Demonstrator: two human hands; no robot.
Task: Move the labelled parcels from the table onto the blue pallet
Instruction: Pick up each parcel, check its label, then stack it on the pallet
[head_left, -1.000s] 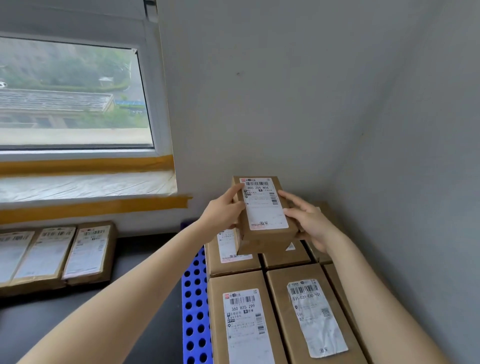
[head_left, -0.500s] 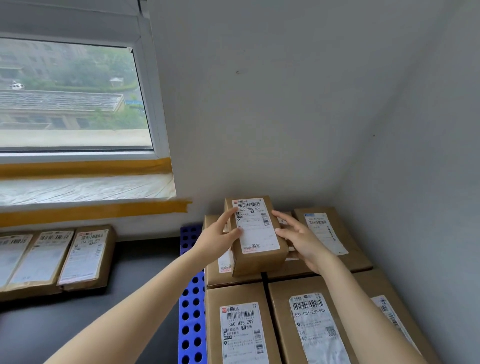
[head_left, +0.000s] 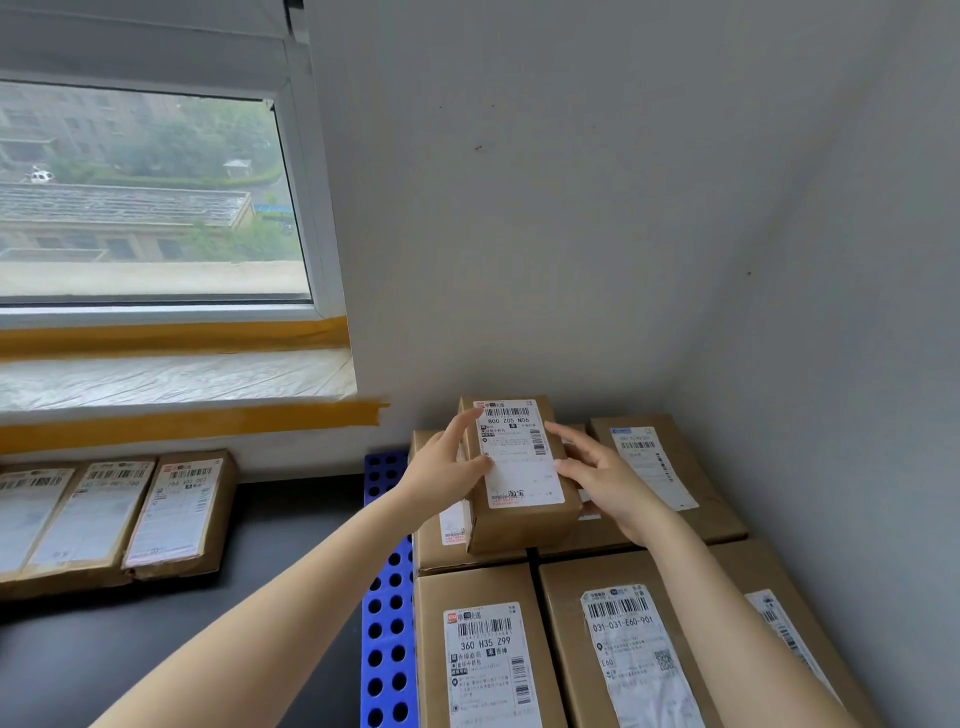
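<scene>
A small brown labelled parcel (head_left: 519, 467) rests on top of the back row of parcels stacked on the blue pallet (head_left: 387, 623). My left hand (head_left: 447, 467) presses its left side, with a finger up along the top edge. Fingers spread, my right hand (head_left: 597, 475) lies against the parcel's right side. Both hands still touch the box. Larger labelled parcels (head_left: 488, 649) (head_left: 639, 644) fill the pallet's front row, and another parcel (head_left: 660, 467) sits at the back right. Three labelled parcels (head_left: 176, 514) lie on the dark table (head_left: 156, 623) at the left.
Grey walls close the corner behind and to the right of the pallet. A window with a taped, plastic-covered sill (head_left: 171, 379) runs above the table. Only the pallet's perforated left edge shows beside the stack.
The small parcel came down from mid-air onto the back-row boxes. Both hands lowered with it and stay on its sides, fingers now looser.
</scene>
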